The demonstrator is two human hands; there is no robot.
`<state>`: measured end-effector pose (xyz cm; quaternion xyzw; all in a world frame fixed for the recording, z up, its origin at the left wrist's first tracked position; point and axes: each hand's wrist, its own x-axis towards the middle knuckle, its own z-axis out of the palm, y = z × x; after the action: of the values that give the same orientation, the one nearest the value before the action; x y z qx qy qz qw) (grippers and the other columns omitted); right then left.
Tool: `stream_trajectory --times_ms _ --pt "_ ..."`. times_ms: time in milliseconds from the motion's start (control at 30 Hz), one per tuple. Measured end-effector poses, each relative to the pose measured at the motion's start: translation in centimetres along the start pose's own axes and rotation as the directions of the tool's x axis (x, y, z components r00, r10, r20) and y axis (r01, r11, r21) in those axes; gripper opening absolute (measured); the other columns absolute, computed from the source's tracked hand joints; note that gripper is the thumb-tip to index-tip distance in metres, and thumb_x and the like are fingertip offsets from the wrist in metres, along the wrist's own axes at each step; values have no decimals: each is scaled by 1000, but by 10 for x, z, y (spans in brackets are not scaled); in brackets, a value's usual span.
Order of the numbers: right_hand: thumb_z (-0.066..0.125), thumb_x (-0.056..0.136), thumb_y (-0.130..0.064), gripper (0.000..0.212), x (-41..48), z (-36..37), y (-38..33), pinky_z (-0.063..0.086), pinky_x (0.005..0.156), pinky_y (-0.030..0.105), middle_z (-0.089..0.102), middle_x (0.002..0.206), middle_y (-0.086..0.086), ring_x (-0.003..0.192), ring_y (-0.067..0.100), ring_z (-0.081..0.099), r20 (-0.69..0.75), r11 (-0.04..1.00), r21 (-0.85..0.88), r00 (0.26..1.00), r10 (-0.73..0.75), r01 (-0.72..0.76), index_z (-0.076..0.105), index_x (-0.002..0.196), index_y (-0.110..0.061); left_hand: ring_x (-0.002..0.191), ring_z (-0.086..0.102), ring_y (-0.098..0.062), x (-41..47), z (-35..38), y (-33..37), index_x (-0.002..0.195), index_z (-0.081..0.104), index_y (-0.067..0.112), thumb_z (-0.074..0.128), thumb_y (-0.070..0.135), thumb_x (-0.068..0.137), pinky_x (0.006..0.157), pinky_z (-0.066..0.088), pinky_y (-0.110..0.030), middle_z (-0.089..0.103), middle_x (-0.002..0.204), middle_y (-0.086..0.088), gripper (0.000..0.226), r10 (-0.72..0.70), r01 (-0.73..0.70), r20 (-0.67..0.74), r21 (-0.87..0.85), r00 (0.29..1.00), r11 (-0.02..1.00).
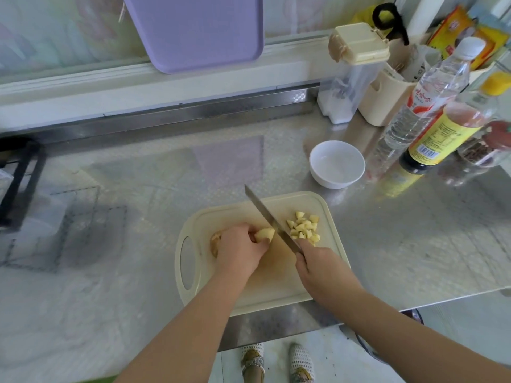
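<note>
A cream cutting board [276, 286] lies on the steel counter near its front edge. My left hand [239, 250] holds a pale yellow wedge of fruit or potato [264, 234] down on the board, fingers curled over it. My right hand [322, 268] grips the handle of a long knife [269, 218]; the blade slants up to the left and sits right against the wedge. A pile of small yellow cubes [303, 228] lies to the right of the blade. A brownish piece [215, 240] shows behind my left hand.
A white bowl [336, 164] stands beyond the board. Bottles [431, 106], a jar [486, 146] and cream containers [356, 70] crowd the back right corner. A purple board [196, 31] leans on the sill. A dark stove part [19, 178] is at far left.
</note>
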<state>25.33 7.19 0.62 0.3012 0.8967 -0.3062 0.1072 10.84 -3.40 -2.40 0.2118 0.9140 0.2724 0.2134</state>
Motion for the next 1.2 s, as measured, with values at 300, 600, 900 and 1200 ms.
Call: stream_trajectory --times_ms 300,600,900,1200 --pt "33 104 -26 32 -1 2 -2 52 74 39 53 87 -4 87 26 62 50 995 -87 998 -46 51 48 133 -26 73 59 -7 0 -2 2 98 74 22 75 42 79 57 35 -16 64 76 12 28 -23 23 3 -43 1000 999" --pt "35 101 -16 24 15 16 -4 43 64 34 55 88 -2 85 27 63 72 976 -217 997 31 -14 49 120 -23 89 66 -12 2 -2 0 110 72 20 76 40 80 76 47 -23 73 96 5 36 -26 27 25 -54 999 998" --pt "37 100 -16 19 27 20 -14 44 63 35 49 80 -2 72 25 53 67 974 -213 993 100 -84 48 116 -21 87 66 -14 -3 0 2 105 70 20 74 36 80 74 49 -27 71 89 5 31 -10 10 -5 -14 1000 1000" --pt "37 103 -26 20 9 5 0 54 71 41 59 80 1 73 18 59 -2 987 87 991 134 -133 55 102 -18 106 63 -14 -6 -1 0 134 55 24 68 39 84 92 50 -29 68 117 5 54 54 -56 86 19 995 998"
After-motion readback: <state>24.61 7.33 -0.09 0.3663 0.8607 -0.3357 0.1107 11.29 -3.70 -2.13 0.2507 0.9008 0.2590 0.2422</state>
